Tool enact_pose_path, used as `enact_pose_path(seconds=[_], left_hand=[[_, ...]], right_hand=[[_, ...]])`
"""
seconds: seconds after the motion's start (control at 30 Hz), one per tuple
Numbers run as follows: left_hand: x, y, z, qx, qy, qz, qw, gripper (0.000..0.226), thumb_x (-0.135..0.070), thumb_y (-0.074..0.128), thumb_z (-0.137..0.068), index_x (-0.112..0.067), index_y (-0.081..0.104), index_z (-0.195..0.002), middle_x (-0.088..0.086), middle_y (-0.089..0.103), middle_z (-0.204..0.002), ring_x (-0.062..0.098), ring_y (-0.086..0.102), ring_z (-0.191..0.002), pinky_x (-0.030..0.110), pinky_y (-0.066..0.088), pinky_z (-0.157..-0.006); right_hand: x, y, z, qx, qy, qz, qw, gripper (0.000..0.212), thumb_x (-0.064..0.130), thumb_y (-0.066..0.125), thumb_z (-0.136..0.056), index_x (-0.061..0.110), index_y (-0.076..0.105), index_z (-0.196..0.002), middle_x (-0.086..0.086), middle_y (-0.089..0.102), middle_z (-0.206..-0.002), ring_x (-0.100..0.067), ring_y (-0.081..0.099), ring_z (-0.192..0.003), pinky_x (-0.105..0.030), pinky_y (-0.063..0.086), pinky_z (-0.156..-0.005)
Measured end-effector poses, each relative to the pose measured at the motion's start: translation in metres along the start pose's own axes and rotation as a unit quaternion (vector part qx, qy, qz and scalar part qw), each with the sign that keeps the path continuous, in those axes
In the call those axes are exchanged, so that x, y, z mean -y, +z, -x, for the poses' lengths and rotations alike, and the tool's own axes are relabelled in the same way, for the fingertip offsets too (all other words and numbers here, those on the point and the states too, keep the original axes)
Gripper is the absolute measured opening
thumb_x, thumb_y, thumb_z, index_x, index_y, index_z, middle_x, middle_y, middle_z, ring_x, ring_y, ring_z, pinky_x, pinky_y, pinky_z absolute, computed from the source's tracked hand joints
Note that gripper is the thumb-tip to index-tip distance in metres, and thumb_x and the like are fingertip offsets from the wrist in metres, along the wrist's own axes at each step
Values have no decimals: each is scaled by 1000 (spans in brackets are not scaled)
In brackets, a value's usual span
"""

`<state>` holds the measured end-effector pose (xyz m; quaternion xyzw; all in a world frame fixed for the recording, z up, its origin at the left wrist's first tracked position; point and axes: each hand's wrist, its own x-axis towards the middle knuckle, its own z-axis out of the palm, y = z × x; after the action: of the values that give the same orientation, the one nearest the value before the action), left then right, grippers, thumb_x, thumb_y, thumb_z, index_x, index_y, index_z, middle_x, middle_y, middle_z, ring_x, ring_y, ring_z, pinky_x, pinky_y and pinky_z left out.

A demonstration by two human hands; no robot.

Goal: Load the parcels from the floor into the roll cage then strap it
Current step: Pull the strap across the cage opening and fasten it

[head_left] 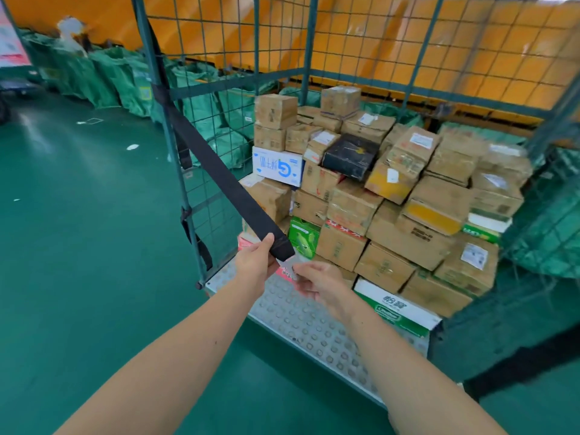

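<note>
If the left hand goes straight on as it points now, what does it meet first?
Probably the green box low in the parcel stack, ahead of the left hand holding the strap; depth is unclear.

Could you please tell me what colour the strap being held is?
The strap is plain black; the head view shows it best, gripped by the left hand.

There is one roll cage (310, 42), and two hands, a left hand (255, 262) and a right hand (320, 282). I count two long black straps (219, 171), one black box (350, 155), and about thirty cardboard parcels (408, 237); the blur hides the exact number.
</note>
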<state>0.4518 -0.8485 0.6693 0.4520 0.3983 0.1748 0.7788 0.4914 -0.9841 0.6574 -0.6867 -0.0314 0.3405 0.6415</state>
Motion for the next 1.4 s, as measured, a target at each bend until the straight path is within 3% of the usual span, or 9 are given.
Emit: enact_pose_path(seconds=[0.13,0.33,0.47,0.63,0.77,0.9,1.0,1.1,1.4], left_hand=[[-2,11,10,34,-29,9,999,25,-30,63,-95,-7,60,-86,8,63,-80,17,61,-67,25,56,-53],[4,42,12,102,-40,-23,994,26,-30,64,-95,-5,63,-92,8,71,-73,18,68,-73,28,56,-64],[12,74,6,157,-49,-37,986,31,-38,54,-99,-10,67,-94,6,75,-81,17,70,-84,29,54,-76],[27,120,-4,174,-48,-57,982,37,-41,49,-100,-7,65,-99,12,70,-89,21,68,-80,32,57,-77],[34,144,-12,203,-72,-21,976,37,-40,43,-103,-12,63,-118,4,67,-66,11,62,-49,21,49,-46],[36,168,-25,239,-60,20,969,45,-40,37,-105,-11,59,-132,9,68,-117,23,67,-102,30,58,-76],[37,183,-31,233,-47,12,971,44,-37,35,-106,-8,60,-129,17,54,-140,37,44,-133,40,47,-99],[42,196,-42,206,-19,-18,978,41,-39,35,-106,-17,69,-102,14,64,-128,36,63,-111,36,56,-74],[49,239,-65,32,-30,-29,999,45,-29,41,-105,-15,55,-64,4,56,-64,24,54,-62,31,50,-62]], right_hand=[[11,-3,6,-43,-29,19,998,7,19,67,-94,13,63,-95,4,67,-66,-9,63,-58,-36,52,-92],[36,-29,7,-92,-43,-8,995,17,20,69,-94,12,65,-79,-1,63,-67,-8,59,-51,-18,52,-58],[46,-53,-7,-105,-40,4,994,14,25,68,-94,16,69,-84,2,66,-73,-14,63,-68,-38,54,-93],[55,-77,-31,-111,-36,14,993,15,25,64,-96,18,67,-83,2,65,-77,-14,62,-72,-34,52,-85],[57,-91,-46,-102,-19,17,994,16,26,61,-98,20,66,-84,2,67,-77,-15,65,-74,-29,51,-78],[72,-107,-58,-117,-18,19,993,20,26,61,-98,20,64,-80,4,64,-71,-8,62,-61,-25,49,-69],[76,-115,-71,-132,-12,30,991,22,29,63,-97,22,64,-76,3,63,-72,-10,59,-63,-26,44,-68],[76,-118,-78,-165,-2,12,986,17,28,64,-95,22,66,-79,2,64,-71,-12,59,-64,-25,42,-64],[63,-132,-83,-348,-4,-109,931,16,11,60,-95,14,68,-81,-3,61,-66,-18,57,-64,-28,45,-69]])
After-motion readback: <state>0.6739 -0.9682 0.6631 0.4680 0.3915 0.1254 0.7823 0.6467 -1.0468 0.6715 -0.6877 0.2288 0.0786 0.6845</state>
